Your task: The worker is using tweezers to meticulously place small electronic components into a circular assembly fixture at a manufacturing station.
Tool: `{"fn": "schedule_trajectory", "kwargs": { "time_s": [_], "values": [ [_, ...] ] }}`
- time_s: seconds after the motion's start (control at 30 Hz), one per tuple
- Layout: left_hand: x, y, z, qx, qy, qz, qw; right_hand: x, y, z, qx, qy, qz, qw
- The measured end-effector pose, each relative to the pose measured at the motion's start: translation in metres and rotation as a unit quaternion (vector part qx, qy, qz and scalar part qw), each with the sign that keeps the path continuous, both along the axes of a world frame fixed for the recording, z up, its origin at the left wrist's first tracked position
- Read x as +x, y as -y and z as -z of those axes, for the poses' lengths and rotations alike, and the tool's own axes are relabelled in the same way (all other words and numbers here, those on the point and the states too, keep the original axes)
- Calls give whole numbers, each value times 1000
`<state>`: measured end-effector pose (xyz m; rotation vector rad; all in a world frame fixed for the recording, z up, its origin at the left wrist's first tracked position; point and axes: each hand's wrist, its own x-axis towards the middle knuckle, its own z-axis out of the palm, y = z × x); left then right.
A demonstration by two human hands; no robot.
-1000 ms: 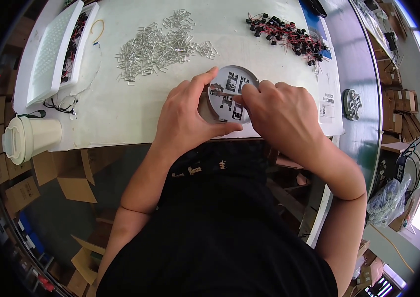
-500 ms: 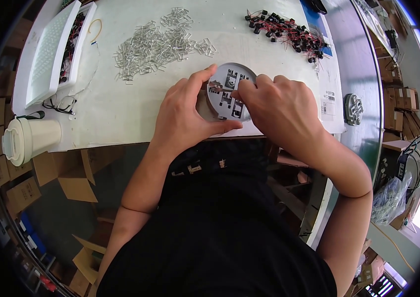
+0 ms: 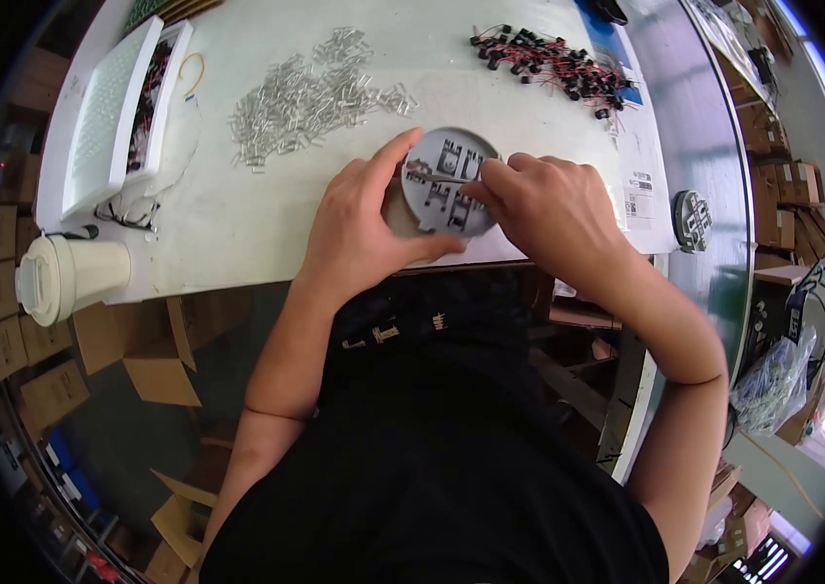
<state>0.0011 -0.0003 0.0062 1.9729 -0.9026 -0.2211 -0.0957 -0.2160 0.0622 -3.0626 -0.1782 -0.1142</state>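
A round grey plastic housing (image 3: 422,206) with a raised rim and dark cut-out slots is held over the table's near edge. My left hand (image 3: 359,219) grips it from the left, forefinger along the far rim and thumb at the near side. From my right hand (image 3: 549,200), whose fingers are pinched together, a thin metal tool (image 3: 448,179) reaches leftward across the housing's face. Its tip meets a small brownish part near the left rim. The tool's handle is hidden in my right fingers, so its exact kind does not show.
Beyond my hands lies a heap of small silvery metal pieces (image 3: 301,102). Black components with red wires (image 3: 568,68) are piled far right. White foam trays (image 3: 106,122), glasses (image 3: 127,212) and a cream lidded cup (image 3: 72,275) occupy the left side. Another grey round part (image 3: 693,221) rests at right.
My right hand has shifted slightly right, and more of the metal tool now shows across the housing. The housing has turned a little in my left hand. The whole view has shifted slightly.
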Motion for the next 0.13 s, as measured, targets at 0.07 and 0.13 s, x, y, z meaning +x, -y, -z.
{"fn": "schedule_trajectory", "kwargs": {
  "time_s": [0.07, 0.13],
  "values": [
    [6, -12, 3, -19, -50, 37, 998, -10, 1, 4, 67, 26, 5, 997],
    [18, -25, 8, 18, -123, 94, 988, -21, -6, 12, 201, 66, -11, 977]
  ]
}}
